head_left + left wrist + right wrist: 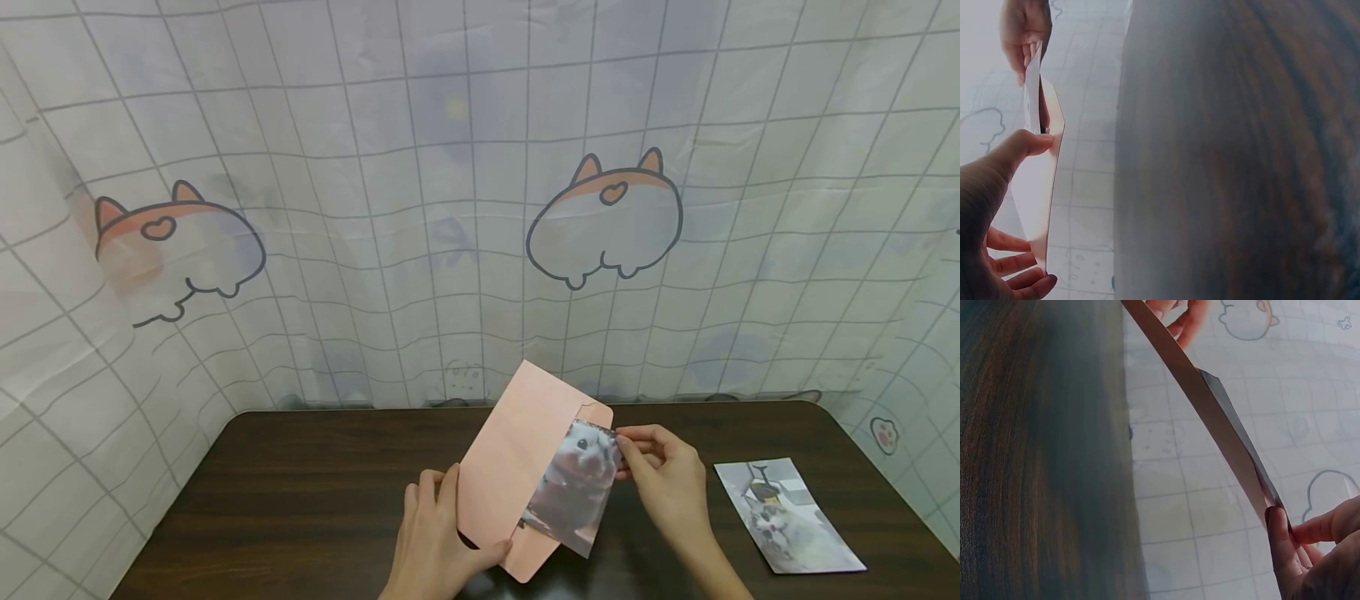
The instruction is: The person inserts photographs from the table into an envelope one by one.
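A pale pink envelope (510, 450) is held tilted above the table. My left hand (438, 533) grips its lower left edge, the thumb on the near face and the fingers behind, as the left wrist view shows. A glossy picture card (573, 487) with a pale animal on it sticks partly out of the envelope's open side; its other part is hidden inside. The fingers and thumb of my right hand (671, 479) pinch the card's upper right edge. In the right wrist view the card (1235, 419) lies close along the envelope (1210, 419).
On the dark wooden table (315, 500), a second picture card (791, 517) lies flat to the right of my right hand. Behind the table hangs a white gridded curtain (390, 208) with cartoon animals, which also runs along both sides.
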The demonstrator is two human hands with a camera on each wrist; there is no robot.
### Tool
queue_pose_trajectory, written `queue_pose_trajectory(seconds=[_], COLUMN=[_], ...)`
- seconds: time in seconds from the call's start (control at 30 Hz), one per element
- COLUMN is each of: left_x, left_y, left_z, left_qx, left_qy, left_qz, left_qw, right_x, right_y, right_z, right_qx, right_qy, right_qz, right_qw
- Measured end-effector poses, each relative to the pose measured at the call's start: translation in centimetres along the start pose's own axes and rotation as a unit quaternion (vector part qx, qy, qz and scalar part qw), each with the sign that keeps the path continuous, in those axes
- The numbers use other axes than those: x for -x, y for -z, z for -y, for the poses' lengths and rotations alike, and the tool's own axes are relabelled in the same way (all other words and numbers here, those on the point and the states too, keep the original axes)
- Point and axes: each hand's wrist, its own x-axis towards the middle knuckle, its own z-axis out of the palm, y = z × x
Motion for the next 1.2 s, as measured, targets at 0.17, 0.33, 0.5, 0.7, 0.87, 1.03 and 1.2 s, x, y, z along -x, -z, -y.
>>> queue_pose_trajectory(seconds=[0.17,0.33,0.5,0.7,0.87,1.03,1.2], left_x=[0.0,-0.1,-0.1,0.0,-0.1,-0.2,-0.3], left_y=[0.1,0.1,0.1,0.4,0.5,0.6,0.7], left_z=[0.0,0.2,0.5,0.7,0.9,1.1,1.3], left_qx=[-0.001,-0.003,-0.006,-0.005,0.008,0.021,0.029], left_qy=[0.004,0.001,-0.003,-0.009,-0.001,-0.004,-0.007], left_qz=[0.002,-0.006,-0.018,-0.019,-0.005,0.012,0.022], left_qw=[1.0000,1.0000,0.9998,0.9998,1.0000,0.9997,0.9993], right_x=[-0.2,-0.4,-0.8,-1.3,-1.2,-0.9,-0.6], right_y=[0.1,0.4,1.3,2.2,2.3,2.0,1.6], right_z=[0.1,-0.1,-0.5,-1.1,-1.1,-0.8,-0.6], right_qx=[-0.021,-0.053,-0.081,-0.080,-0.054,-0.024,-0.001], right_qy=[-0.024,-0.018,0.017,0.055,0.053,0.036,0.056], right_qz=[0.025,0.068,0.143,0.219,0.230,0.218,0.198], right_qw=[0.9992,0.9962,0.9863,0.9709,0.9702,0.9750,0.9787])
